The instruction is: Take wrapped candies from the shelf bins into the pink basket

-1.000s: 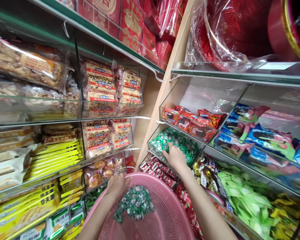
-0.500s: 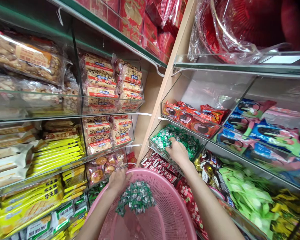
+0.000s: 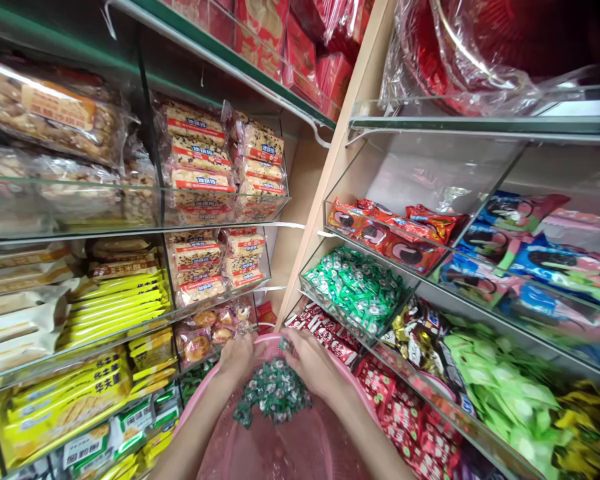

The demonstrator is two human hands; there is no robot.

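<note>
I am looking down at a pink mesh basket (image 3: pixel 280 450) held against shop shelves. My left hand (image 3: pixel 237 360) grips its far rim, fingers closed over the edge. A pile of small green wrapped candies (image 3: pixel 273 397) lies in the basket. My right hand (image 3: pixel 313 363) is over the right side of that pile with its fingers curled, and a green candy shows at its fingertips. Up to the right, a clear shelf bin (image 3: pixel 310 293) holds many more of the same green candies (image 3: pixel 360 287).
Clear bins to the right hold red wafer packs (image 3: pixel 330 333), red snack packs (image 3: pixel 390 237), blue packs (image 3: pixel 530 267) and light green sweets (image 3: pixel 500 393). Glass shelves on the left carry biscuit packs (image 3: pixel 200 160) and yellow packs (image 3: pixel 115 303). Red boxes (image 3: pixel 300 53) sit on top.
My right hand has left the green candy bin and come down and left into the basket, onto the pile. My left hand stays on the rim.
</note>
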